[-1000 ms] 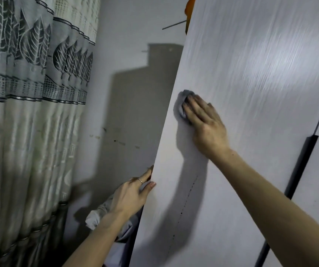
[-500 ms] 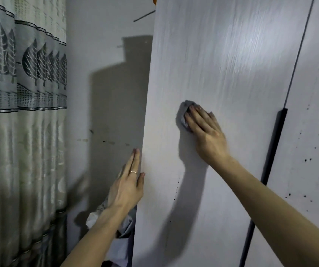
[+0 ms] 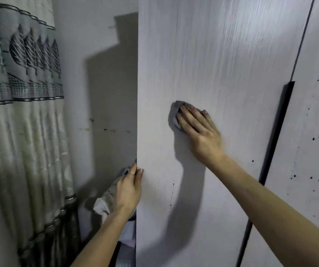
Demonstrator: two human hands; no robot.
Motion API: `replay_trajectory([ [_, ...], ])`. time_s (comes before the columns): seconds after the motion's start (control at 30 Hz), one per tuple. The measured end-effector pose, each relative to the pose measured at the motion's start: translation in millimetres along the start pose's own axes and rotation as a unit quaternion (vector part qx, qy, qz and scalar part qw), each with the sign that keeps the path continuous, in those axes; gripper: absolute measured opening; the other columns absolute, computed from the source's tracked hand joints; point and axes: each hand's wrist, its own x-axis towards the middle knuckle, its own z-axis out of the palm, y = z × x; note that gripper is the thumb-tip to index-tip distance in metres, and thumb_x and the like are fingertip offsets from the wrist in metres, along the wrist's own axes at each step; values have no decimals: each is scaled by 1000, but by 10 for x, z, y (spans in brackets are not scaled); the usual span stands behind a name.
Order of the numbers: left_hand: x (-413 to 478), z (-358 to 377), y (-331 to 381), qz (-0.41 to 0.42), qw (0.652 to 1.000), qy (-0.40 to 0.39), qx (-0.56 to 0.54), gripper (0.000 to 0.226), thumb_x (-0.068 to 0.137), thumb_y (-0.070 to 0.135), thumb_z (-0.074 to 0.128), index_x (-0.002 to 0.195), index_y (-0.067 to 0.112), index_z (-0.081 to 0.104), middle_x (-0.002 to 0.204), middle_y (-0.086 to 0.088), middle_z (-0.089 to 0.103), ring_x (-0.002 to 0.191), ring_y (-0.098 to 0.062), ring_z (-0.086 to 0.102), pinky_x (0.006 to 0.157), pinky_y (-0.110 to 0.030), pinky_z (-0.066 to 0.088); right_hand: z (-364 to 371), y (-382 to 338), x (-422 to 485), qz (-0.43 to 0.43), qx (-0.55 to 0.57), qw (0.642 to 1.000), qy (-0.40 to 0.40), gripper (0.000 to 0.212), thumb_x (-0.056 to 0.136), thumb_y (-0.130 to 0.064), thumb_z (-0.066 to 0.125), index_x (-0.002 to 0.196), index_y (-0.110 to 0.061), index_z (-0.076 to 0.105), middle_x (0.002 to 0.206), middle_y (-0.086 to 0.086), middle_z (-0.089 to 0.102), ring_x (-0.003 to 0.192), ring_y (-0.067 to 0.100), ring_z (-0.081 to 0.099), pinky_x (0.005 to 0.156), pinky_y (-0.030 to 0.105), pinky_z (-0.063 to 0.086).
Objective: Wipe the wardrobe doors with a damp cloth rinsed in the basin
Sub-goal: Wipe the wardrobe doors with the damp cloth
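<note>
The pale wood-grain wardrobe door fills the middle of the view, swung partly open. My right hand presses a small grey cloth flat against the door's front at mid height; the straight fingers cover most of the cloth. My left hand holds the door's free left edge lower down, thumb on the front and fingers behind the edge. A few dark specks run down the door below the cloth.
A second door at the right carries many dark specks. A long black handle strip runs between the two doors. Bundled clothes show behind the open door. A leaf-patterned curtain hangs at the left beside a white wall.
My right hand slid the cloth from near the door's left edge toward its middle. My left hand shifted along the edge and now has its thumb on the front. The view turned right.
</note>
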Motion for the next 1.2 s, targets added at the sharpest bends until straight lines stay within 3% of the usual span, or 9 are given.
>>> replay_trajectory([
  [0.1, -39, 21, -57, -17, 999, 11, -26, 42, 102, 37, 48, 142, 25, 55, 118, 1, 72, 101, -13, 66, 83, -15, 44, 139, -237, -183, -2, 15, 1000, 5, 52, 93, 9, 43, 142, -7, 54, 152, 8, 46, 144, 25, 40, 118, 48, 32],
  [0.2, -113, 5, -104, -30, 997, 2, -71, 39, 100, 33, 56, 139, 30, 57, 108, 12, 70, 96, -3, 63, 77, -2, 41, 253, -532, -882, -134, 21, 988, -75, 45, 103, -3, 31, 142, -7, 54, 153, 7, 45, 145, 23, 38, 119, 45, 31],
  [0.33, -171, -55, -204, -45, 995, -42, -84, 46, 96, 29, 65, 139, 41, 52, 104, 12, 69, 99, -6, 66, 86, -19, 50, 247, -484, -856, -214, 9, 970, -112, 45, 107, -9, 25, 143, -9, 53, 153, 5, 44, 145, 23, 38, 118, 46, 29],
  [0.53, -132, -80, -287, -73, 988, -65, -119, 43, 91, 16, 72, 132, 25, 62, 112, 11, 69, 83, 20, 58, 80, -10, 52, 328, -660, 173, 6, 28, 999, -35, 58, 89, -2, 38, 146, -9, 49, 155, 6, 42, 146, 22, 35, 120, 55, 20],
  [0.67, -141, -108, -459, -85, 986, -87, -118, 33, 89, 9, 73, 121, 17, 70, 95, 21, 71, 83, 12, 66, 77, -3, 47, 491, -956, -653, -133, 6, 985, -105, 59, 88, -9, 43, 146, -11, 49, 155, 5, 41, 147, 21, 32, 121, 51, 16],
  [0.8, -167, -63, -659, -78, 991, -81, -76, 29, 89, 24, 74, 118, 23, 73, 110, 11, 74, 103, -1, 68, 95, -29, 55, 447, -990, -1194, -231, -7, 953, -198, 48, 100, -16, 37, 146, -15, 50, 155, 0, 41, 147, 18, 33, 124, 47, 10],
  [0.87, -161, -71, -630, -73, 991, -88, -68, 34, 89, 27, 74, 123, 23, 71, 115, 9, 73, 104, -2, 67, 96, -31, 55, 384, -819, -898, -203, -20, 965, -165, 46, 105, -16, 30, 146, -14, 50, 155, 1, 43, 145, 18, 37, 125, 45, 5],
  [1.03, -164, -38, -643, -22, 997, -69, -12, 48, 92, 30, 70, 138, 38, 56, 121, 9, 71, 107, -13, 68, 92, -39, 56, 198, -463, -352, 15, -25, 999, -22, 52, 101, -2, 24, 143, -10, 53, 152, 7, 45, 144, 23, 39, 119, 57, 21],
  [1.2, -328, 7, -502, 103, 985, 10, 137, 79, 94, 19, 63, 159, 28, 18, 162, -2, 29, 132, -34, 49, 101, -48, 50, 236, -857, -1704, -94, -29, 981, -167, 52, 95, -4, 34, 142, -12, 54, 152, 3, 46, 145, 20, 37, 121, 48, 14],
])
